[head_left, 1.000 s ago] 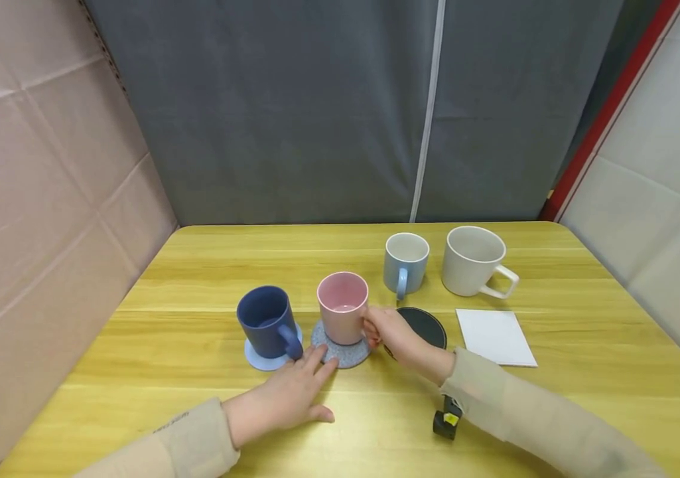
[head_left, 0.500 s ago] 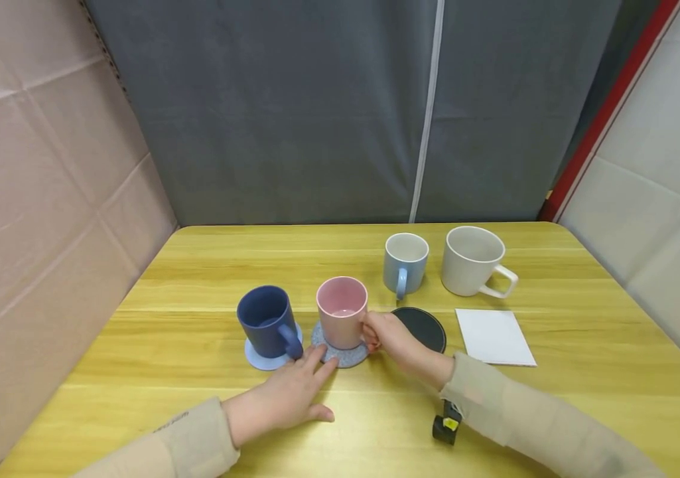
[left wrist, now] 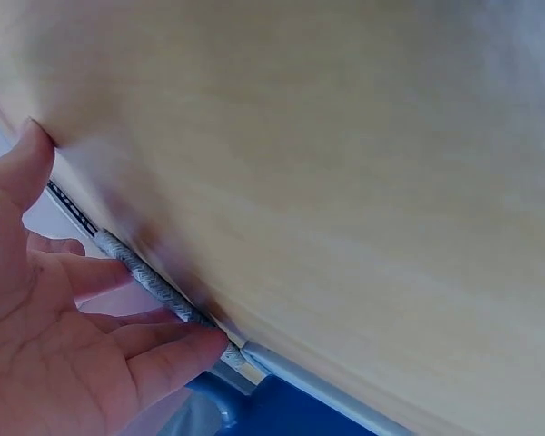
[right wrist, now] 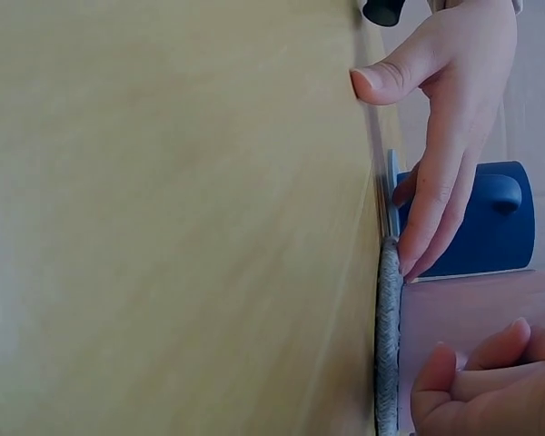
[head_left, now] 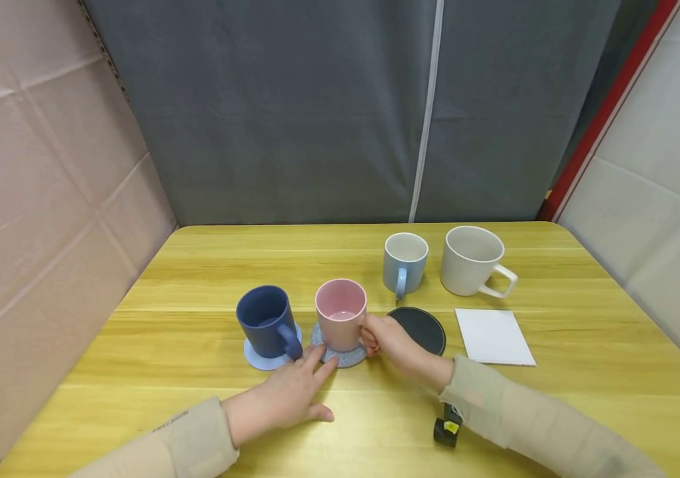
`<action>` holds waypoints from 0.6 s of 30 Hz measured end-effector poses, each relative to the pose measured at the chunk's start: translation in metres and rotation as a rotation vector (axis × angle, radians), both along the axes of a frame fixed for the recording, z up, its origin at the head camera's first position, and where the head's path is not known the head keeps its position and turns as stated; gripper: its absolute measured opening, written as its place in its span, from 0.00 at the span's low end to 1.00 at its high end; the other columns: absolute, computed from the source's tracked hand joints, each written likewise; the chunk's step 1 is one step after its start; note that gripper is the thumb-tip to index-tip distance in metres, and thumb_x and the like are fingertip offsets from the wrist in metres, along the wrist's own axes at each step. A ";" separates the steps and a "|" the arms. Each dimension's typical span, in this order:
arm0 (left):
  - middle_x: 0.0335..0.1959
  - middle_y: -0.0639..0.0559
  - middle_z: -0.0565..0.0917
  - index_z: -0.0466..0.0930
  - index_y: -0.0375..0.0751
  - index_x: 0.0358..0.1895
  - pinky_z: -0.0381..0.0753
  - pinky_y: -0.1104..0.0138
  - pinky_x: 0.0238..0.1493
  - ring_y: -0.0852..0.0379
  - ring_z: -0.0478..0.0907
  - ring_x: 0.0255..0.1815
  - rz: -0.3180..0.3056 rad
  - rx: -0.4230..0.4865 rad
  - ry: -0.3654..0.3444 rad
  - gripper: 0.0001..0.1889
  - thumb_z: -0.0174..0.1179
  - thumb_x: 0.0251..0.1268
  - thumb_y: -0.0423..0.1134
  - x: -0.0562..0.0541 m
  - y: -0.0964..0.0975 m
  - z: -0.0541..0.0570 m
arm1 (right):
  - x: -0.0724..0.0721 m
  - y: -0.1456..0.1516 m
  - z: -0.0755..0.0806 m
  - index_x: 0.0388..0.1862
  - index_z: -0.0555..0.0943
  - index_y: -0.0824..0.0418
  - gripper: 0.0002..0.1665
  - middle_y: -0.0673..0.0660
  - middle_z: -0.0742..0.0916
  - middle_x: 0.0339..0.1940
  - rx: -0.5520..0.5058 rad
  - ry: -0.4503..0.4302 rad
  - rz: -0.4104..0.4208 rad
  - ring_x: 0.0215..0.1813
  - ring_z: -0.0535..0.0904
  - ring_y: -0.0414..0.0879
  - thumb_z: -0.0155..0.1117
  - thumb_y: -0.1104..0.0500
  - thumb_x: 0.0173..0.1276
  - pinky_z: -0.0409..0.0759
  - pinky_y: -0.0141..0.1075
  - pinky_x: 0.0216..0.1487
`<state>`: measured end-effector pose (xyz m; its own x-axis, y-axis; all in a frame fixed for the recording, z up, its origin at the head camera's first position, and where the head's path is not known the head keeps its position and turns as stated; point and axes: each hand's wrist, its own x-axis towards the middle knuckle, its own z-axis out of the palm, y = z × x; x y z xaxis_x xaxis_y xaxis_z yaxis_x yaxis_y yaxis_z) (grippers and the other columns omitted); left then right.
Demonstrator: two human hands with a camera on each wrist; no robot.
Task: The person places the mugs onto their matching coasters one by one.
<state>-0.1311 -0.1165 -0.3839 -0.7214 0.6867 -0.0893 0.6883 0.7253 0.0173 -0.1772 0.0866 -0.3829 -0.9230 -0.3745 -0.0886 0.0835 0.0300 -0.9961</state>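
A pink mug [head_left: 340, 330] stands upright on a round grey felt coaster [head_left: 347, 359], pressed against it in the right wrist view. My right hand [head_left: 393, 342] grips the mug at its right side, where the handle is hidden by the fingers. My left hand [head_left: 284, 396] has its fingers spread, with fingertips touching the coaster's front edge; the left wrist view shows fingers [left wrist: 168, 363] along that edge. Just left, a dark blue mug [head_left: 263, 328] sits on a light blue coaster [head_left: 261, 363], its handle close to the left fingers.
A round black coaster [head_left: 420, 330] lies partly behind the right forearm, with a white square coaster [head_left: 495, 337] right of it. Farther back stand a light blue mug [head_left: 404, 273] and a large white mug [head_left: 464, 269]. A grey curtain [head_left: 292, 119] hangs behind the table.
The pink mug has shifted slightly toward the front over the grey coaster, with my right hand following it. My left hand has stayed in place.
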 end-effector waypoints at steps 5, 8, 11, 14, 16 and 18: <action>0.64 0.31 0.61 0.62 0.36 0.65 0.75 0.51 0.51 0.37 0.65 0.62 -0.003 0.008 -0.007 0.44 0.58 0.50 0.64 0.000 0.000 -0.001 | 0.000 0.001 -0.001 0.10 0.58 0.59 0.23 0.49 0.64 0.12 -0.016 -0.006 0.017 0.20 0.61 0.42 0.42 0.59 0.66 0.63 0.30 0.26; 0.64 0.30 0.61 0.62 0.35 0.65 0.75 0.51 0.51 0.36 0.64 0.62 -0.005 0.017 -0.014 0.44 0.58 0.50 0.64 -0.001 0.000 -0.001 | 0.000 0.001 -0.001 0.10 0.58 0.59 0.23 0.49 0.65 0.12 -0.025 -0.014 0.025 0.20 0.61 0.43 0.41 0.60 0.66 0.64 0.30 0.27; 0.64 0.30 0.60 0.62 0.35 0.65 0.75 0.51 0.52 0.36 0.64 0.62 -0.005 0.024 -0.022 0.44 0.58 0.50 0.63 -0.001 0.001 -0.001 | 0.000 0.002 -0.002 0.10 0.58 0.59 0.23 0.49 0.65 0.12 -0.025 -0.016 0.028 0.21 0.61 0.43 0.41 0.59 0.67 0.64 0.31 0.27; 0.64 0.30 0.61 0.62 0.35 0.65 0.74 0.51 0.52 0.36 0.64 0.62 -0.004 0.026 -0.027 0.44 0.58 0.50 0.63 -0.002 0.000 -0.002 | 0.000 0.001 -0.002 0.09 0.58 0.59 0.23 0.49 0.65 0.11 -0.023 -0.026 0.022 0.20 0.61 0.43 0.40 0.59 0.67 0.64 0.31 0.27; 0.64 0.30 0.61 0.63 0.35 0.65 0.75 0.51 0.52 0.36 0.64 0.62 -0.007 0.025 -0.022 0.44 0.58 0.50 0.63 -0.002 0.000 -0.003 | -0.001 0.001 -0.002 0.09 0.58 0.59 0.24 0.49 0.64 0.11 -0.022 -0.032 0.023 0.20 0.61 0.42 0.41 0.58 0.67 0.64 0.31 0.27; 0.64 0.30 0.61 0.63 0.35 0.65 0.75 0.52 0.51 0.36 0.65 0.62 -0.009 0.027 -0.016 0.44 0.59 0.50 0.63 -0.002 -0.001 -0.003 | -0.002 0.000 -0.002 0.09 0.57 0.59 0.24 0.49 0.64 0.11 -0.017 -0.038 0.024 0.20 0.60 0.42 0.41 0.58 0.67 0.64 0.30 0.27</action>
<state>-0.1334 -0.1174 -0.3870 -0.7141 0.6952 -0.0821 0.6939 0.7185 0.0483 -0.1787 0.0865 -0.3849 -0.9098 -0.3982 -0.1170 0.1206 0.0160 -0.9926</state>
